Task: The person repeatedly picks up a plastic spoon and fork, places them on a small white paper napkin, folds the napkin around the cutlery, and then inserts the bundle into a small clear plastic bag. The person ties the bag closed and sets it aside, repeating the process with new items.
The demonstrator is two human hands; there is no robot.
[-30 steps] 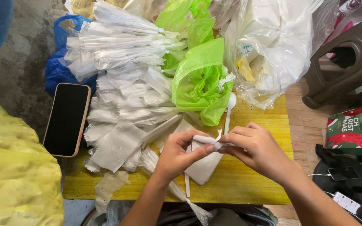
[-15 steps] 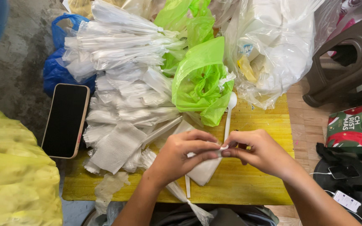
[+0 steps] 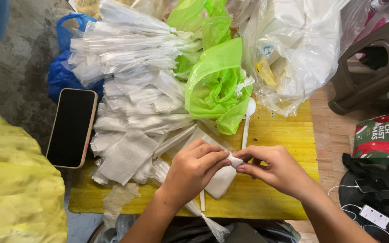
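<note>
A yellow board [image 3: 275, 135] is laid with wrapped cutlery packets [image 3: 136, 103]; a phone [image 3: 71, 128] is placed left of them, a green bag [image 3: 217, 85] right.

Hands covering the small white roll; edges cutting off the bags and stool

The left hand [image 3: 193, 168] and right hand [image 3: 275, 170] are hiding most of the small white roll [image 3: 235, 159] pinched between their fingertips, so its kind is staying unclear. The left hand is also covering part of the folded napkin [image 3: 221, 182]. The yellow bag [image 3: 16, 189] is running off the near left edge, the clear bag [image 3: 302, 49] off the far edge, and the brown stool [image 3: 374, 67] off the right. Print on the clear bag's contents is too small to tell.
</note>
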